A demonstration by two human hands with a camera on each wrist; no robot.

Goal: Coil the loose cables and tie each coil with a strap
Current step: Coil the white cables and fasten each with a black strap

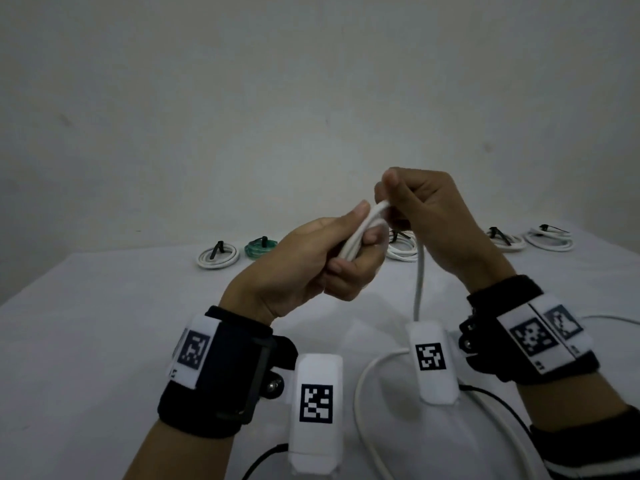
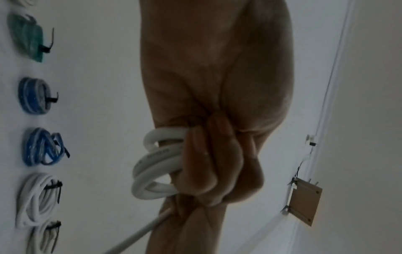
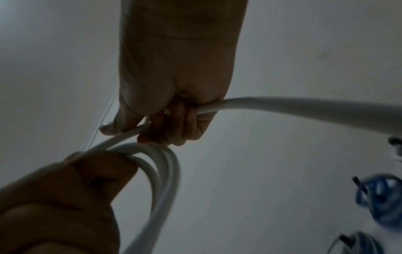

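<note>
Above the table my left hand grips a small coil of white cable, its loops showing in the left wrist view as the white coil. My right hand pinches the same cable just above the coil, fingers curled round it. From the right hand the loose white cable hangs down to the table and curves toward me. In the right wrist view the loops pass between both hands.
Finished coils tied with black straps lie along the table's far edge: a white one, a green one, more white ones. Blue coils show in the left wrist view. A thin black wire lies at the lower right.
</note>
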